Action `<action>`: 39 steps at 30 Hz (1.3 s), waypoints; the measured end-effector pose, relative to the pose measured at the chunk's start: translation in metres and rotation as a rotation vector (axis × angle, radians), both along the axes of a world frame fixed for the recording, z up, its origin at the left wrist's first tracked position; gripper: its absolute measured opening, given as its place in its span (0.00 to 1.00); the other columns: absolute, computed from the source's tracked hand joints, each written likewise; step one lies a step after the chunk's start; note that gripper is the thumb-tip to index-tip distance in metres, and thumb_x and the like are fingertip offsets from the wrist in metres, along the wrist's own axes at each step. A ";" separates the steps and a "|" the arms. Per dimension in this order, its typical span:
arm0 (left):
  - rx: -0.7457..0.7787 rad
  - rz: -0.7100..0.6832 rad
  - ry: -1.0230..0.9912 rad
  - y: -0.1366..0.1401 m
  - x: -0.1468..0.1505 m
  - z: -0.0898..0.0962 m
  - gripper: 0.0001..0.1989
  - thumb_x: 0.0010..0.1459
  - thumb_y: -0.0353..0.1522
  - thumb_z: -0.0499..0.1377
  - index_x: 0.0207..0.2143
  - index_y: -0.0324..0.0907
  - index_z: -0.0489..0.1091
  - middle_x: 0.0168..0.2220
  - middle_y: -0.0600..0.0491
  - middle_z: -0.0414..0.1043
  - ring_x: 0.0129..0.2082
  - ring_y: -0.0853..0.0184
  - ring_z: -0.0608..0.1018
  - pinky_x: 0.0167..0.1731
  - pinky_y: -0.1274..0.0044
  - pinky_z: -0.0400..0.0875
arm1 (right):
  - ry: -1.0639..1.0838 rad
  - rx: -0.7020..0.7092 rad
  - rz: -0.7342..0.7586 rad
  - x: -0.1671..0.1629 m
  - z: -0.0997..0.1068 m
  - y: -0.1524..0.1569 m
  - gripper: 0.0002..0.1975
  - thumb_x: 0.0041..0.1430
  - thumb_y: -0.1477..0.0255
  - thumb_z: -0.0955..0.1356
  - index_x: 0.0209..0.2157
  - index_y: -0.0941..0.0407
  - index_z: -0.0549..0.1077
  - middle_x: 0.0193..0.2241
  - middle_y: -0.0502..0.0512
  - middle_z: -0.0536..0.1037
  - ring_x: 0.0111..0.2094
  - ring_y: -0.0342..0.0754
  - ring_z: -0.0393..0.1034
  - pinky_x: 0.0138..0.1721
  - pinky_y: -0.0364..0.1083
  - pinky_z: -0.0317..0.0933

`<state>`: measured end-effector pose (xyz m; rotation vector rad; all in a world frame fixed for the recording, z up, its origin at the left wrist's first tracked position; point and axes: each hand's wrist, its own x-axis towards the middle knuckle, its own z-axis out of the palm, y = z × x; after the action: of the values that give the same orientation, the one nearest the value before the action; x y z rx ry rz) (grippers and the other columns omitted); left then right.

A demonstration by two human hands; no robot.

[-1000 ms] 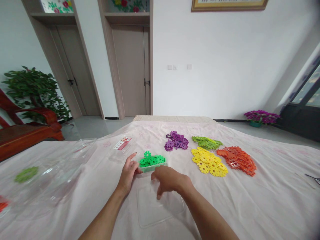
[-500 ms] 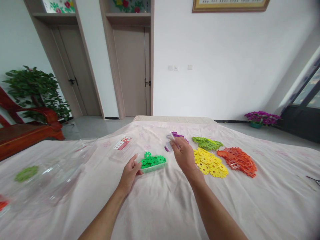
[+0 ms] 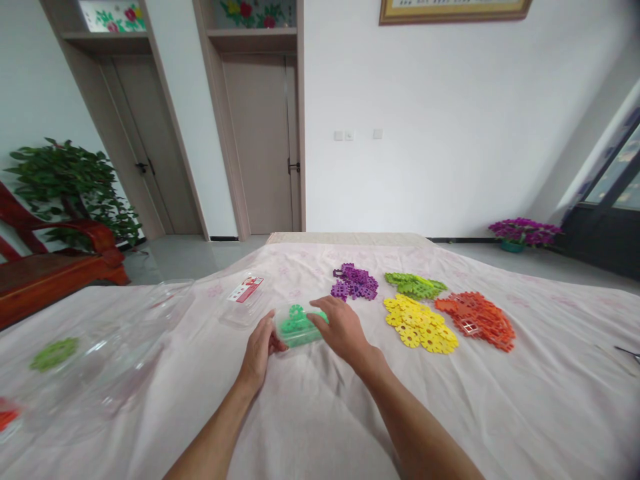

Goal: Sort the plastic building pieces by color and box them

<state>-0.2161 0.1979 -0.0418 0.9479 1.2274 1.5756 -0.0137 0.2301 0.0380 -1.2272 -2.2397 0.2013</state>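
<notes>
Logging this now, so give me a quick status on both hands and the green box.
Left hand steadies clear box of green pieces. Right hand lies over its lid side. Purple pile just beyond, apart.

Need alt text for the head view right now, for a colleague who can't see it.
Both hands, left and right, press on a clear box of green pieces. Purple, green, yellow and orange piles lie beyond.
</notes>
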 end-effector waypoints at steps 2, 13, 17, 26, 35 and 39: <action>-0.019 -0.027 0.057 -0.002 0.001 0.005 0.41 0.54 0.54 0.59 0.63 0.38 0.62 0.24 0.58 0.70 0.24 0.67 0.75 0.29 0.74 0.72 | 0.041 0.014 -0.152 0.010 0.000 0.009 0.17 0.68 0.68 0.63 0.55 0.55 0.72 0.51 0.60 0.76 0.52 0.53 0.68 0.54 0.48 0.58; -0.010 -0.048 0.113 -0.005 0.000 0.007 0.46 0.52 0.50 0.62 0.66 0.32 0.58 0.21 0.58 0.70 0.23 0.67 0.74 0.30 0.76 0.70 | 0.261 -0.400 -0.170 0.038 -0.033 0.046 0.16 0.64 0.72 0.60 0.50 0.56 0.73 0.37 0.55 0.79 0.33 0.45 0.75 0.34 0.42 0.67; -0.019 -0.067 0.107 -0.006 0.000 0.009 0.46 0.53 0.49 0.62 0.66 0.32 0.56 0.20 0.59 0.69 0.21 0.69 0.74 0.27 0.77 0.70 | 0.427 -0.552 -0.130 0.040 -0.035 0.048 0.21 0.60 0.73 0.62 0.54 0.58 0.72 0.32 0.53 0.77 0.23 0.41 0.71 0.22 0.39 0.64; -0.057 -0.147 0.119 -0.012 0.003 0.010 0.45 0.58 0.49 0.59 0.69 0.35 0.49 0.16 0.62 0.65 0.14 0.71 0.71 0.23 0.75 0.73 | 0.519 -0.636 -0.032 0.049 -0.036 0.049 0.23 0.55 0.74 0.63 0.53 0.59 0.72 0.26 0.50 0.73 0.21 0.41 0.69 0.20 0.39 0.66; -0.229 -0.252 -0.065 -0.009 -0.003 0.017 0.46 0.57 0.44 0.63 0.70 0.42 0.43 0.29 0.48 0.79 0.24 0.67 0.80 0.25 0.78 0.74 | 0.556 -0.690 -0.047 0.051 -0.036 0.050 0.25 0.53 0.74 0.64 0.54 0.57 0.71 0.29 0.51 0.74 0.24 0.42 0.70 0.22 0.38 0.63; -0.234 -0.257 -0.059 -0.009 -0.003 0.017 0.44 0.59 0.41 0.62 0.70 0.42 0.43 0.29 0.48 0.78 0.24 0.68 0.80 0.26 0.78 0.74 | 0.632 -0.690 -0.060 0.046 -0.038 0.051 0.29 0.51 0.73 0.63 0.57 0.58 0.69 0.30 0.52 0.74 0.26 0.44 0.69 0.24 0.40 0.64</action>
<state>-0.2188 0.1885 -0.0243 0.8631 1.1688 1.2219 0.0324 0.2812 0.0000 -1.3040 -1.6040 1.2303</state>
